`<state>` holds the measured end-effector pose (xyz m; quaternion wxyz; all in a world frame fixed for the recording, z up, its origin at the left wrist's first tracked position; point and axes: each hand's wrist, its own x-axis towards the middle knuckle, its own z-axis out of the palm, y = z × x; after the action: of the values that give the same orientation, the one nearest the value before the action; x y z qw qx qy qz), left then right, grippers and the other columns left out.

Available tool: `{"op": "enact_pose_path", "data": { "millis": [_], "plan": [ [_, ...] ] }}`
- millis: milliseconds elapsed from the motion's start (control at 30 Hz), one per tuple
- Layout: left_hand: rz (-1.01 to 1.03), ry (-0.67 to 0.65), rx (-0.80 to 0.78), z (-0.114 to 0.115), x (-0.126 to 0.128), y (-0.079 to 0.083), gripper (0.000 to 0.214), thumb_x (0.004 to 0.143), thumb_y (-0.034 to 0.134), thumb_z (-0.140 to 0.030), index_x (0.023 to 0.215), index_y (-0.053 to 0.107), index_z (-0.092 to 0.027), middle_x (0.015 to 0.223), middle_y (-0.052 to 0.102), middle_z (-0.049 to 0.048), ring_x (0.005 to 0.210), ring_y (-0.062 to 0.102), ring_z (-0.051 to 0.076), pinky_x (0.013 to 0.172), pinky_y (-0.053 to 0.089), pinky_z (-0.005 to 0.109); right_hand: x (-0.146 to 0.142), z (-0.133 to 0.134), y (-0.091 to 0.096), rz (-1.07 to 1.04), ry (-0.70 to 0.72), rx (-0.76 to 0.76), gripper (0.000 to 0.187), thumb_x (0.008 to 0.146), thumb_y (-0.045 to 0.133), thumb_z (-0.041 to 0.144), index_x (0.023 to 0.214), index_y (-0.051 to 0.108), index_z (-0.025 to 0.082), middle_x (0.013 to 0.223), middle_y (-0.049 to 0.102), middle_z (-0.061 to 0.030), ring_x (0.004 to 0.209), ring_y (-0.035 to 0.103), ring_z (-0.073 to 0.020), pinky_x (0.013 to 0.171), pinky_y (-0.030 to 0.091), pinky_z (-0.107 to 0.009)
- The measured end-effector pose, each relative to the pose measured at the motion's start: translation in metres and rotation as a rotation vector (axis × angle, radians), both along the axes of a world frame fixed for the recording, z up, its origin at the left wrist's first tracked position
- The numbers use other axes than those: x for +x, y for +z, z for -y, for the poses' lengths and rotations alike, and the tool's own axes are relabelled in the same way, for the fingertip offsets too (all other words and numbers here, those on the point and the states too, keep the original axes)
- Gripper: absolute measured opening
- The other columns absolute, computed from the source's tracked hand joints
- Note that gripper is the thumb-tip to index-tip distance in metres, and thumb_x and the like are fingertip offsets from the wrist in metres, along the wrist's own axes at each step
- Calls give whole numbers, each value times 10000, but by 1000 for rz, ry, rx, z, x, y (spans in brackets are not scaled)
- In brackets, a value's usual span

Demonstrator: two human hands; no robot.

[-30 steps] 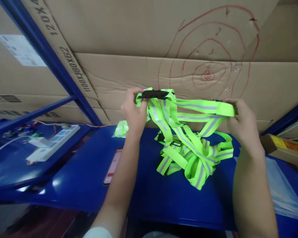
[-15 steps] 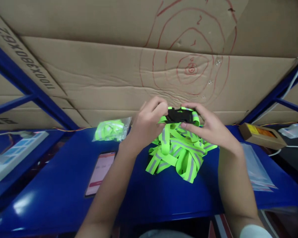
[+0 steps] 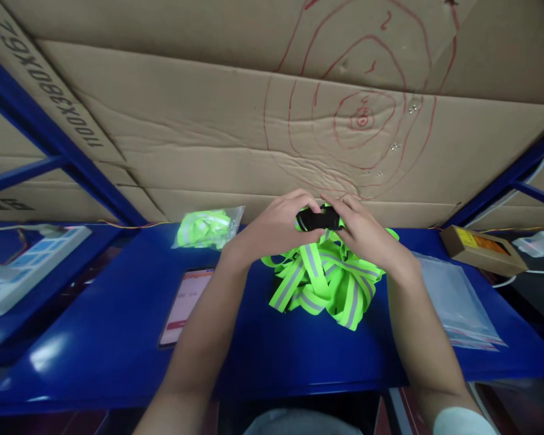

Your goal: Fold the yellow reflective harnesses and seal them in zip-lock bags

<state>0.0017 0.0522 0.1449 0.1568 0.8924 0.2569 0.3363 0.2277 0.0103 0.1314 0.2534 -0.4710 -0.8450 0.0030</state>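
A tangle of neon-green reflective straps [image 3: 326, 284] with grey stripes lies heaped on the blue shelf [image 3: 118, 356]. Above the heap, a black plastic buckle [image 3: 317, 219] joined to the straps is pinched from both sides. My left hand [image 3: 274, 229] grips its left end with curled fingers. My right hand [image 3: 367, 235] closes over its right end, and the two hands almost touch.
A bagged green strap bundle [image 3: 207, 228] lies at the back left. A phone [image 3: 185, 305] with a lit screen rests left of my forearm. Clear plastic bags [image 3: 457, 302] lie to the right, a small brown box [image 3: 483, 249] beyond. A power strip [image 3: 27, 269] sits far left. Cardboard [image 3: 208, 139] backs the shelf.
My hands were wide apart holding a strap stretched between them; they came together over the heap and now both pinch the black buckle, which sits lower and more covered.
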Motion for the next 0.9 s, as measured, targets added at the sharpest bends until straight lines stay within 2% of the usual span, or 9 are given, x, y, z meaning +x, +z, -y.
{"op": "enact_pose_path", "data": {
  "millis": [133,233,300,400,533,633,733,833,900],
  "plan": [
    [53,-12,99,-6,9,-11,245,809,717,-217,1034,620,-221,1200,646,40,1101,634,200,973,479,331,-14,-4,-8,64,-98,85,619,906,557,186,1509,424,150,1303,542,-194,1231,533,-371,1044,474,-533],
    [67,6,120,-11,15,-19,267,787,704,-210,1040,621,-227,1211,637,44,1101,629,208,978,479,336,-22,-9,-12,148,-213,138,436,913,521,182,1347,524,147,1240,569,-198,1144,545,-379,986,473,-529],
    [41,13,117,-18,18,-24,260,802,698,-241,1049,620,-224,1190,639,46,1081,632,210,970,481,342,-23,-13,-16,189,-224,126,354,934,488,189,1281,544,151,1188,587,-190,1085,557,-365,951,471,-510],
    [-22,2,67,-29,18,-29,267,819,706,-307,1053,617,-212,1150,659,51,1068,638,224,956,489,356,-21,-22,-24,197,-176,91,359,953,461,192,1298,541,134,1183,601,-200,1099,563,-371,951,455,-517],
    [-121,-42,-49,-36,8,-25,352,844,710,-373,1156,630,-232,1191,710,32,1118,655,229,979,485,358,-3,-34,-30,128,-143,57,369,911,466,127,1259,586,162,1197,629,-179,1141,578,-354,967,460,-496],
    [-113,49,-74,-38,-11,-18,387,845,715,-390,1200,651,-250,1137,741,17,1040,688,212,941,498,341,28,-40,-26,23,-198,69,423,870,480,94,1277,578,156,1219,639,-178,1153,597,-321,974,479,-462],
    [140,219,-75,-49,-37,-12,379,869,711,-463,1177,688,-244,1125,761,33,1016,696,214,900,511,345,73,-39,-13,-159,-263,124,390,946,517,210,1330,572,171,1257,654,-166,1168,619,-295,997,484,-444],
    [693,304,-83,-76,-65,-12,478,864,662,-651,1038,716,-209,1067,773,39,913,677,196,748,516,344,121,-29,1,-457,-340,238,417,1026,501,419,1365,592,194,1283,662,-175,1173,643,-280,936,495,-397],
    [993,283,-104,-99,-85,-11,654,805,555,-811,1052,670,-216,967,763,10,799,643,171,634,488,344,151,-15,10,-634,-448,414,468,1033,473,497,1352,602,180,1322,630,-201,1223,621,-299,925,485,-397]
  ]
}}
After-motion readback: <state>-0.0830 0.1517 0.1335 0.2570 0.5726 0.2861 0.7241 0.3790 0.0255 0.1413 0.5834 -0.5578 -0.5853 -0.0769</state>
